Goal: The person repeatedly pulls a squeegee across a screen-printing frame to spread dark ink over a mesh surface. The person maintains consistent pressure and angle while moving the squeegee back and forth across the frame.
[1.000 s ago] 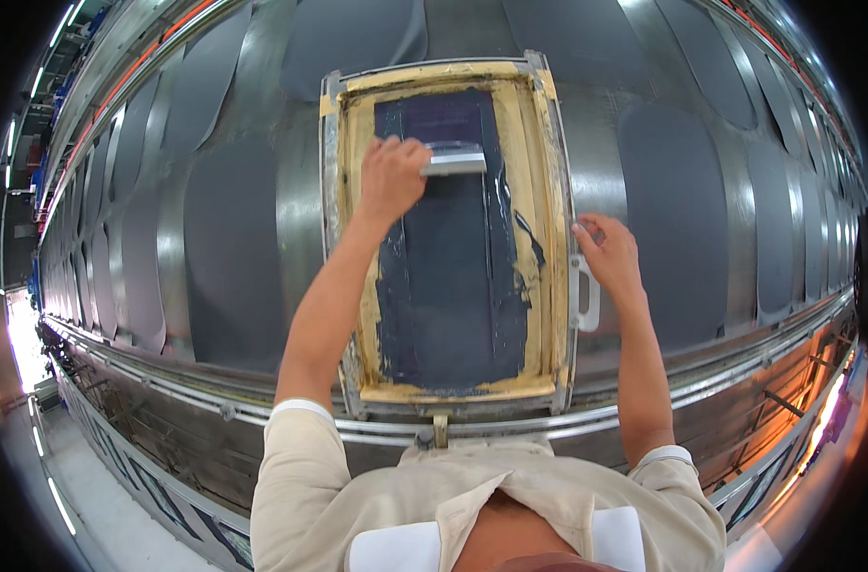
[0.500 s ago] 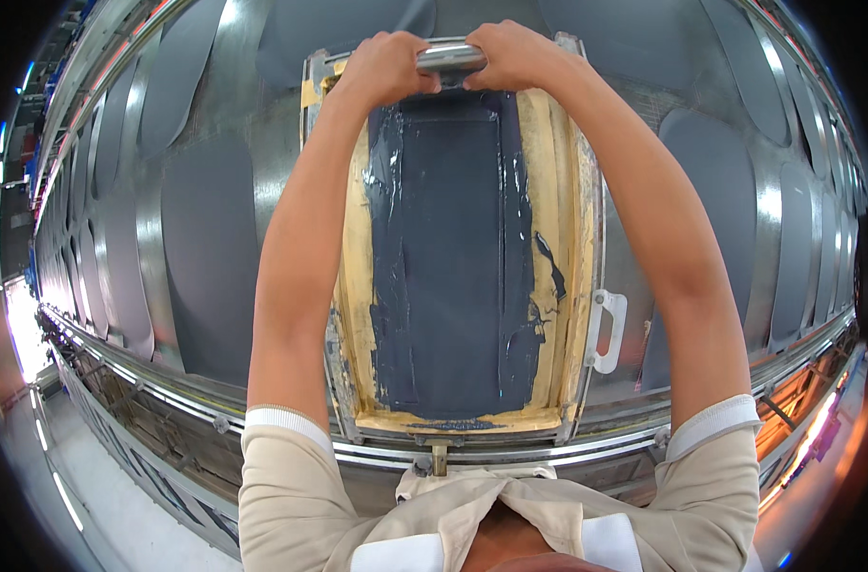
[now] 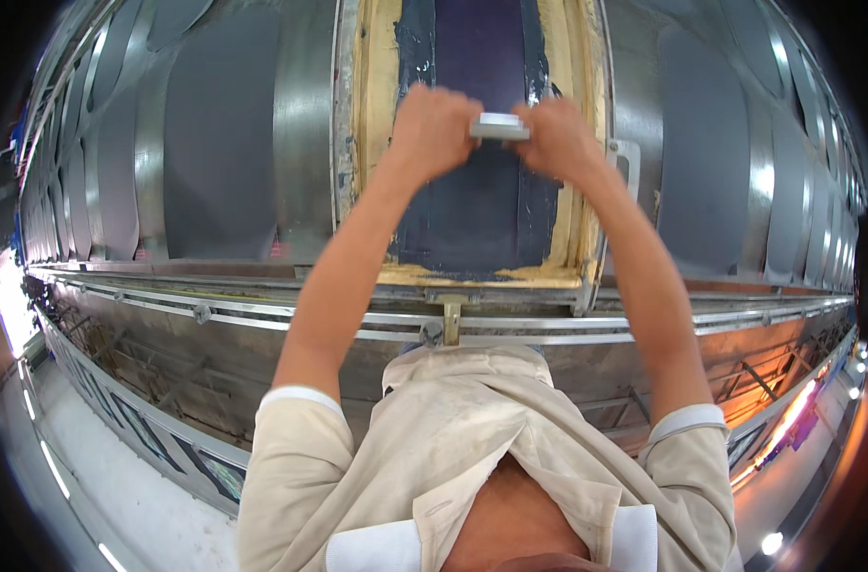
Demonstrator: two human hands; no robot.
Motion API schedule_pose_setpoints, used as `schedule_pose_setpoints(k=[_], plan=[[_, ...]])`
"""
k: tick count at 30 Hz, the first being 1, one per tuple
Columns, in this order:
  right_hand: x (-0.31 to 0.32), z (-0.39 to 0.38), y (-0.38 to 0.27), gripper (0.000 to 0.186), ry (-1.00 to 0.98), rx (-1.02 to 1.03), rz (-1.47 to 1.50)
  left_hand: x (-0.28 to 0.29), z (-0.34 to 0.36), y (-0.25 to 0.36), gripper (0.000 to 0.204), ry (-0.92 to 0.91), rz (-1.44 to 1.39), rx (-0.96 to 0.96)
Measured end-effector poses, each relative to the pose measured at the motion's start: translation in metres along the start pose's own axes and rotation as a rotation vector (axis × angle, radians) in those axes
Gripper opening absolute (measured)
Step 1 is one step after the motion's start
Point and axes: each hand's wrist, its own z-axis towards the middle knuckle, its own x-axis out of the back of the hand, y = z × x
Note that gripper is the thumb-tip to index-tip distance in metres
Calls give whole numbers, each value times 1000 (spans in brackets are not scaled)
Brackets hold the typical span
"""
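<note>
My left hand [image 3: 432,135] and my right hand [image 3: 562,140] are both closed round a metal-edged squeegee [image 3: 500,126], one at each end of it. Below it is a screen-printing frame [image 3: 365,176] with yellowish, ink-smeared inner borders. Dark ink [image 3: 467,229] covers the screen's middle, thicker and shiny in streaks along both sides. The squeegee lies across this dark strip, its lower edge mostly hidden by my fingers. On the frame's right side sits a white loop handle [image 3: 630,160], which neither hand touches.
Dark grey flat sheets [image 3: 219,143] with rounded outlines lie on the long metal table on both sides of the frame. A metal rail [image 3: 348,324] runs along the near table edge, with a small brass-coloured bracket [image 3: 451,324]. Orange light glows under the table at right.
Both hands have drawn the squeegee from the frame's far end toward me, over the dark strip. My view has shifted too, so the frame sits higher in the picture.
</note>
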Motion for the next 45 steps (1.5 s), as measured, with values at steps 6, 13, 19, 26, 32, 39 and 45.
schedule_pose_setpoints(k=[6, 13, 19, 26, 32, 39, 45], plan=[[-25, -114, -75, 23, -13, 35, 30, -6, -123, 78, 13, 67, -26, 0], [4, -47, -36, 19, -53, -3, -15, 8, -46, 31, 15, 47, 28, -18], [52, 153, 87, 21, -2, -46, -71, 39, 157, -79, 19, 39, 101, -2], [76, 266, 155, 28, -101, -95, -18, 53, 269, -142, 32, -27, 114, 62], [64, 254, 151, 30, -45, -193, -80, 40, 255, -138, 27, 76, 86, 86], [41, 139, 82, 21, -17, -35, 6, 20, 142, -72, 18, 33, 35, 72], [-6, -35, -21, 22, -112, -95, 46, -7, -37, 29, 15, 23, 25, -5]])
